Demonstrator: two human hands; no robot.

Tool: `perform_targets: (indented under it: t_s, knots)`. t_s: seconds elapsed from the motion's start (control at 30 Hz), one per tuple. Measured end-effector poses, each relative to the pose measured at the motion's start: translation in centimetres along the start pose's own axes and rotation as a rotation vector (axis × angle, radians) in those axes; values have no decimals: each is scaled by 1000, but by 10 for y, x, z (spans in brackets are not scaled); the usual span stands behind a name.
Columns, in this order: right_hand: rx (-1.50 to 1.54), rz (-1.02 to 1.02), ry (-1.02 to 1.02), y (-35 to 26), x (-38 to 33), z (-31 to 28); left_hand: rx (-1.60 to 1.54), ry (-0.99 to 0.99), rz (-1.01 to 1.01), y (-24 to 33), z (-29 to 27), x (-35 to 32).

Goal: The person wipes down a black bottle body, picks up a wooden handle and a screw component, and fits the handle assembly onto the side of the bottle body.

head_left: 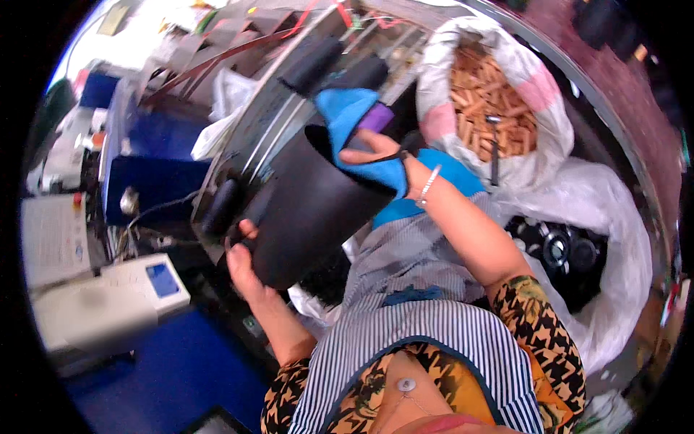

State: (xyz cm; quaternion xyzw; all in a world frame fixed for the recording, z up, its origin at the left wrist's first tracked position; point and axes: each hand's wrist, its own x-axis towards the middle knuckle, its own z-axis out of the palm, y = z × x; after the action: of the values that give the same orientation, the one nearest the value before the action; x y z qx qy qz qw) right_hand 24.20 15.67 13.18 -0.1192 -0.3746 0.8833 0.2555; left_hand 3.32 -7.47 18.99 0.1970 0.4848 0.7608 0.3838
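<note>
My left hand (248, 264) grips the lower end of a large, smooth black cylinder (311, 210), its fingers partly hidden behind it. The cylinder is held tilted in front of me, its upper end toward my right hand. At that upper rim, my right hand (372, 150) holds a bright blue cloth (348, 116) that drapes over the edge. A small purple patch (377, 116) shows beside the cloth; what it belongs to is unclear. A light bracelet (430, 186) circles my right wrist. More blue fabric (450, 173) lies over my lap, beyond the striped apron (448, 318).
More black cylinders (312, 66) lie on a metal rack ahead. To the right stand a white sack (441, 72) of small brown pieces and a clear plastic bag (622, 253) of black, shiny round parts. A beige machine (108, 304) and blue bins (155, 181) are at left.
</note>
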Motion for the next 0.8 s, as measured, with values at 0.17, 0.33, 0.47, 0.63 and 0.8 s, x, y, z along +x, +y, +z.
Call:
perform_targets:
  t_s: [0.17, 0.33, 0.47, 0.63, 0.8]
  knots:
    - [-1064, 81, 108, 20, -23, -81, 648, -385, 494, -9, 53, 17]
    - [-1493, 241, 435, -69, -90, -100, 627, -513, 385, -75, 93, 12]
    - [-2065, 298, 832, -72, -134, -178, 818, -711, 398, -100, 108, 9]
    - [-2338, 335, 864, -62, -138, -219, 830, -801, 247, -98, 98, 13]
    - [-1145, 436, 638, 10, -81, -271, 812, -830, 176, -93, 95, 16]
